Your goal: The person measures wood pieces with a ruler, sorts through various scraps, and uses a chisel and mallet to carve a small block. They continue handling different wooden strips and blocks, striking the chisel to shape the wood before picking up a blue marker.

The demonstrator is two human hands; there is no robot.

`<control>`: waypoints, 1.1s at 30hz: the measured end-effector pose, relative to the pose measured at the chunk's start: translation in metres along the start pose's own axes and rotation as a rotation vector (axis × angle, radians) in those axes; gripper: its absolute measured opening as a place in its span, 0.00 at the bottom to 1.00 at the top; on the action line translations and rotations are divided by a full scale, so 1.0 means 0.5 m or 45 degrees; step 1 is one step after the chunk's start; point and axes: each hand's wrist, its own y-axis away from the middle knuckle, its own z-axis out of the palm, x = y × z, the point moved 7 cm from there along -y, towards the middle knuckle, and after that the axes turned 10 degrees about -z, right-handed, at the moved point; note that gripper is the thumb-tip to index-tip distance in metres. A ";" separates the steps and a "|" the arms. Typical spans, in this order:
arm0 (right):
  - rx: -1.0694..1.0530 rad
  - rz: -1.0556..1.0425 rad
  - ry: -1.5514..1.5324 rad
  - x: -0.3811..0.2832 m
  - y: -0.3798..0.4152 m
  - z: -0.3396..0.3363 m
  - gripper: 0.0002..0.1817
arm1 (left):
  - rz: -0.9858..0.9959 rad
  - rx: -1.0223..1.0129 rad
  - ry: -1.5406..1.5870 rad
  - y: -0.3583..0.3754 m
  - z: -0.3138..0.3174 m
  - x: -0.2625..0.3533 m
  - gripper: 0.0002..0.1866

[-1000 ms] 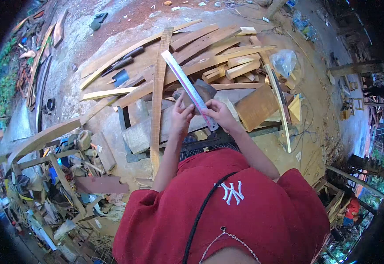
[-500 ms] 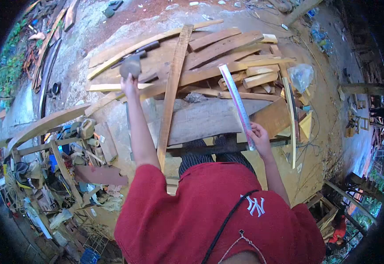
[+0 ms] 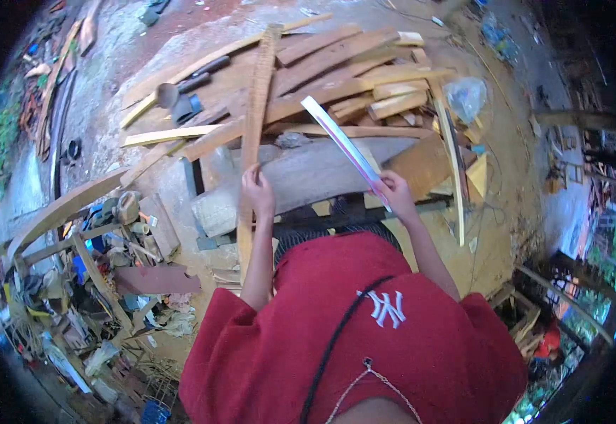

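1. Gripped in our right hand (image 3: 397, 198): a pale ruler (image 3: 338, 145) with a pinkish stripe, thumb and fingers pinched together near its lower end. Ruler slants up and to the left, far end raised toward the woodpile.
2. Our left hand (image 3: 259, 194) rests on a long board (image 3: 258, 106), fingers bent at its face. We cannot tell whether they clasp it or only touch.
3. Long board runs lengthwise away from us, its far part crossing over other timbers. Ruler lies to its right, well apart at the lower end.
4. Below and between both hands: a broad grey plank (image 3: 308, 173), set crosswise in front of our legs. A brown board (image 3: 417, 169) sits at its right end, just beyond the right hand.
5. Beyond the ruler's tip, we note stacked wood blocks (image 3: 400, 90); right of these, a clear plastic bag (image 3: 466, 99).
6. Left of the long board: a rounded grey object (image 3: 167, 95), too blurred for us to identify, near dark-handled tools (image 3: 212, 65).
7. Our red shirt (image 3: 322, 339) fills the near ground.
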 end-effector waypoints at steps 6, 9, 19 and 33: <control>-0.069 0.039 -0.165 -0.012 -0.017 0.004 0.10 | 0.264 -0.448 -0.173 0.151 0.080 0.079 0.11; -0.114 0.047 -0.401 -0.020 -0.016 0.020 0.12 | 0.205 -0.630 -0.181 0.173 0.104 0.140 0.10; 0.454 0.015 -0.064 0.034 0.068 -0.389 0.13 | 0.129 -0.545 -0.264 0.132 0.081 0.109 0.10; 1.140 0.097 0.750 0.352 0.109 -0.753 0.10 | 0.282 -0.522 -0.516 0.207 0.185 0.077 0.14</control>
